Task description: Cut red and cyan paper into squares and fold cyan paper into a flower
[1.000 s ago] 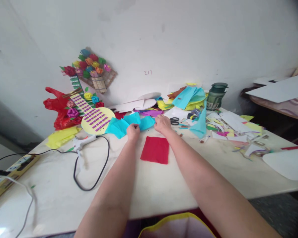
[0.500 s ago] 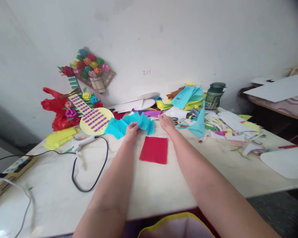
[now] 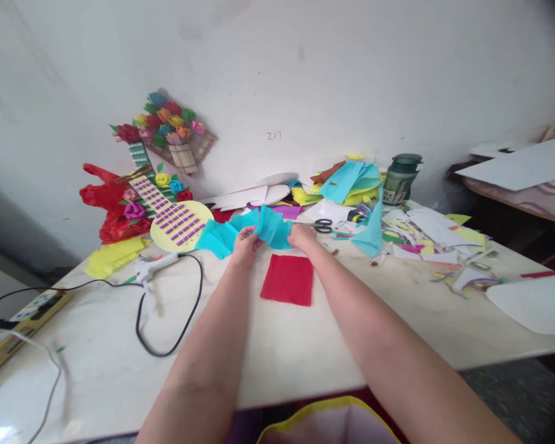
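Note:
A long, creased strip of turquoise crepe paper (image 3: 219,239) stretches between my hands above the middle of the table. My left hand (image 3: 246,244) pinches it partway along, with part of the strip trailing to the left. At its right end my right hand (image 3: 302,238) is closed on the paper's edge; the fingertips are partly hidden. Just below the hands a red crepe paper square (image 3: 287,280) lies flat on the table. Black-handled scissors (image 3: 324,226) rest beside my right hand, their blades partly covered.
To the left lie a white glue gun (image 3: 155,266) with a looped black cord, a yellow guitar-shaped cutout (image 3: 180,225) and a power strip (image 3: 25,324). Paper scraps (image 3: 425,237) spread at the right, near a green bottle (image 3: 401,179). Behind stands a wall (image 3: 268,74).
My right hand has moved left and down and taken hold of the turquoise paper's right end. The scissor handles now show more fully. My left hand keeps its grip.

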{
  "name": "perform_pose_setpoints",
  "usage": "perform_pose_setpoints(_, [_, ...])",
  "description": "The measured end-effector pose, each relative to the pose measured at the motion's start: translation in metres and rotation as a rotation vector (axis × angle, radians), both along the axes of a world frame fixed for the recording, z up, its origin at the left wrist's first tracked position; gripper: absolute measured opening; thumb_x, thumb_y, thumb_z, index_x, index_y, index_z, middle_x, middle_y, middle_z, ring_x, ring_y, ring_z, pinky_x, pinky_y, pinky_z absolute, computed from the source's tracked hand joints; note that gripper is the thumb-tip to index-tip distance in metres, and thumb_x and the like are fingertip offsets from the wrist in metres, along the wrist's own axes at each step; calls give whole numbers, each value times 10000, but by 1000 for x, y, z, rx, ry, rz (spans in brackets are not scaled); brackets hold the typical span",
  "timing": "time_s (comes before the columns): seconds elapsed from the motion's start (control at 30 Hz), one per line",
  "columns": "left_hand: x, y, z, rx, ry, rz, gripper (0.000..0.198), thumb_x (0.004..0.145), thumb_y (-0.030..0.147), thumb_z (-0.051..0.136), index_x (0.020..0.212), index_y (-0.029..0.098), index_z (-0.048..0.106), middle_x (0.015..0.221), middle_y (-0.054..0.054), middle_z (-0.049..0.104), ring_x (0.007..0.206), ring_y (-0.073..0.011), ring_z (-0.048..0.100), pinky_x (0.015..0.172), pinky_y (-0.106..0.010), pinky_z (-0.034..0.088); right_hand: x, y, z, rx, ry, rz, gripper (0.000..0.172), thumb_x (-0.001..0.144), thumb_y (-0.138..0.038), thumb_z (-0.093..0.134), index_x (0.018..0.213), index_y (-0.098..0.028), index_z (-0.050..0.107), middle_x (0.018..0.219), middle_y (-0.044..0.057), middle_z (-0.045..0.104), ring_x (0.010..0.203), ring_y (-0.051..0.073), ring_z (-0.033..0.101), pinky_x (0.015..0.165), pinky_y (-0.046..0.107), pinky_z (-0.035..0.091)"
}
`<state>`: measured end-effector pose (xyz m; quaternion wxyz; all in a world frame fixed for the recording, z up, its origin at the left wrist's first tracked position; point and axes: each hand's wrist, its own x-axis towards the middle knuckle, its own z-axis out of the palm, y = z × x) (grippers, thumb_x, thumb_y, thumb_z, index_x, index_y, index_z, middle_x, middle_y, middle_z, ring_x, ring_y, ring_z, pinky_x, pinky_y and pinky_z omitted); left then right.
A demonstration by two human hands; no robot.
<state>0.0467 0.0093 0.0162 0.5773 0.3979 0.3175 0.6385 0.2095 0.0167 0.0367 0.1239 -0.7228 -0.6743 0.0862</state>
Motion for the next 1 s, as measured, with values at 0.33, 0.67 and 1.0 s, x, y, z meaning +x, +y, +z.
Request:
perform_pose_setpoints(0.33, [20,-2,-5,1,41,-78,317,526,225,766,721,144,530,668,-9,614,636,-131,606,677,-295,498,28,6,11,334,349,-252,396,698,-152,477,1088,-146,546,951,119,656,910,235,598,724,283,432])
perform_pose_setpoints(0.67, [22,-3,-5,-105,95,-17,205,587,120,671,718,129,514,620,-17,596,612,-136,606,690,-315,512,32,5,4,348,315,-72,522,727,-83,419,1188,-276,570,1050,44,660,966,213,591,792,289,435])
perform_pose_setpoints(1.0, [12,3,6,-240,169,-12,425,660,218,591,1078,180,527,666,-19,582,576,-167,620,662,-379,525,16,7,13,502,428,172,433,732,-37,377,1006,-185,677,1081,14,654,1030,153,565,907,240,394])
